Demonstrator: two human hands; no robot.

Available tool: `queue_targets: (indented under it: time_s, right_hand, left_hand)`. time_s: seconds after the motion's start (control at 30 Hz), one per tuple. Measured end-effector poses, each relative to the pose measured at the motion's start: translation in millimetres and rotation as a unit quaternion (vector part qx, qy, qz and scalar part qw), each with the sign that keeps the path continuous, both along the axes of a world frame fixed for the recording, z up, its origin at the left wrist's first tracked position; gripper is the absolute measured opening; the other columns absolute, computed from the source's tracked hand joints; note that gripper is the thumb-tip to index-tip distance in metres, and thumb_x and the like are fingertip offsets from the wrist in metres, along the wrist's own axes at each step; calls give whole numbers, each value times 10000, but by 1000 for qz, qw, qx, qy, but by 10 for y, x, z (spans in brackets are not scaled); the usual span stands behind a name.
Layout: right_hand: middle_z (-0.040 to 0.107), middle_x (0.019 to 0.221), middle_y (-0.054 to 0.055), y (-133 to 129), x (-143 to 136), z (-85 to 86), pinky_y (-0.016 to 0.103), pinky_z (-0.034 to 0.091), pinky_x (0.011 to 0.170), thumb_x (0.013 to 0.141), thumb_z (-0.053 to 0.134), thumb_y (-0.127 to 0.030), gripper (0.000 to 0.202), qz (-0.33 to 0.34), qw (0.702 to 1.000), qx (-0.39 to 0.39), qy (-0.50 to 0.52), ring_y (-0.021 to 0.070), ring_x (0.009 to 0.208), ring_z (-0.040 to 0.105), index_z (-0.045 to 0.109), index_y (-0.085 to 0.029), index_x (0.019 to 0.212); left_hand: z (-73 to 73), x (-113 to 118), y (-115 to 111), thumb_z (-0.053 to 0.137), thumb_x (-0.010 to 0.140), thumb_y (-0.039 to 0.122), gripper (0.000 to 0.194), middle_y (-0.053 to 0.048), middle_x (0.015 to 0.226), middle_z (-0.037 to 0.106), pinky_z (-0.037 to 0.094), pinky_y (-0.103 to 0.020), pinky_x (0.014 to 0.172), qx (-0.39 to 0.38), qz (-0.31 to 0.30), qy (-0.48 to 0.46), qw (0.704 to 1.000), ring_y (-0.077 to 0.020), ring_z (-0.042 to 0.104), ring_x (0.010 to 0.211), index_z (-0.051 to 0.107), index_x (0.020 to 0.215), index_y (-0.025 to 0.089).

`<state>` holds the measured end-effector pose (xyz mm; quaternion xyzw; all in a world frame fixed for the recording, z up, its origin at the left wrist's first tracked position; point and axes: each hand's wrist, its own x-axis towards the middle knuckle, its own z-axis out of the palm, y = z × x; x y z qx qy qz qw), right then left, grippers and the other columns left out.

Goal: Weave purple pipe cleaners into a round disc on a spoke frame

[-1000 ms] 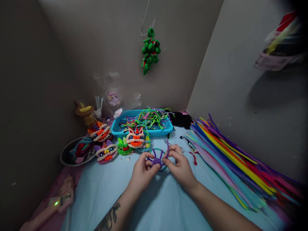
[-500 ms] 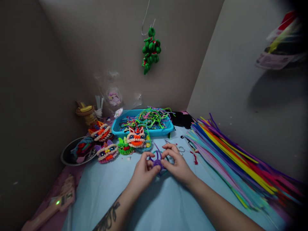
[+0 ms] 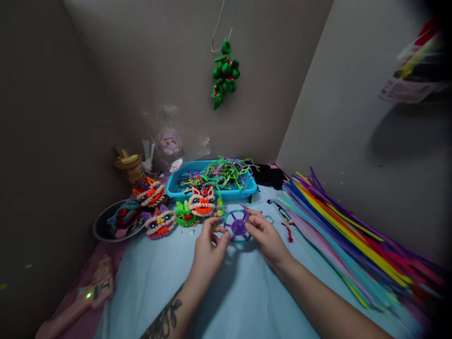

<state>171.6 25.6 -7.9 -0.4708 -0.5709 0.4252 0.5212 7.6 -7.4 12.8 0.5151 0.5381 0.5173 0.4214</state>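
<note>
Moved left hand off the hub of the purple-and-teal pipe-cleaner wheel, with grip loosely parted near the rim — cannot tell whether touching. Pinching wheel's right side in grip of right hand — lower centre of frame, below blue tray.

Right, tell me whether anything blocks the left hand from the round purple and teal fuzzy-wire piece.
Nothing visible stands between the left hand and the round purple and teal piece; the right hand holds its opposite side.
</note>
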Motion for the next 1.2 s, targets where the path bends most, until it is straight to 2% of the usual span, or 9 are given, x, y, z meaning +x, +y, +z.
queue_targets:
  time_s: [0.17,0.23,0.27,0.37,0.5,0.6,0.8,1.1,1.2]
  right_hand:
    - [573,1075,104,-46,-63,-48,380,435,870,778,602,-396,240,21,999,28,-29,264,1090,524,564,-193,658]
    - [547,1151,108,-85,-70,-60,369,450,840,789,598,-348,150,-2,996,60,-63,262,1127,506,581,-206,831]
    - [521,1199,108,-106,-66,-60,376,449,846,789,601,-325,190,-23,992,89,-84,261,1151,489,562,-219,942]
    - [454,1263,91,-153,-28,-24,456,382,955,788,615,-235,319,-63,958,215,-180,259,1195,437,512,-265,1088]
    - [421,1271,55,-166,20,54,515,312,1018,793,594,-147,166,-20,894,327,-304,290,1229,367,641,-279,883]
    - [426,1263,51,-161,28,74,519,337,1005,788,575,-122,164,-15,881,342,-328,308,1238,344,654,-265,803]
    - [460,1215,65,-201,-14,45,523,359,1006,805,523,-85,167,-19,873,355,-333,293,1225,354,590,-236,831]
    - [470,1160,77,-181,-81,25,531,342,1002,842,497,-107,132,-50,884,342,-315,282,1193,395,561,-222,833]
    - [471,1152,76,-163,-70,26,507,355,995,847,505,-134,118,-46,890,330,-310,274,1180,410,576,-227,832]
  left_hand:
    - [-3,70,-5,735,639,352,587,36,632,605,338,-194,489,-63,-39,-134,988,-79,467,473,467,1130,172]
    - [-7,65,-1,742,634,371,601,64,543,571,330,-187,488,-75,-27,-157,984,-82,472,466,464,1125,163]
    - [-9,55,3,745,632,376,604,71,520,564,324,-184,486,-81,-20,-163,983,-82,471,462,464,1121,160]
    - [-17,18,23,761,621,378,615,65,514,584,310,-180,481,-95,-7,-180,979,-76,470,451,464,1111,154]
    - [-27,-2,45,786,595,378,630,24,558,641,349,-196,525,-110,-19,-200,973,-93,522,481,467,1087,147]
    - [-30,8,44,793,583,379,611,35,535,623,353,-202,536,-115,-28,-199,973,-97,523,482,482,1056,148]
    - [-48,37,14,748,647,306,538,78,500,561,346,-196,543,-90,-48,-197,975,-79,475,476,454,1073,160]
    - [-34,48,-3,736,664,293,498,102,494,506,315,-174,527,-75,-41,-208,974,-62,451,480,499,1082,164]
    - [-32,46,13,759,639,294,559,77,555,559,355,-177,557,-68,-49,-222,971,-69,502,532,507,1119,158]
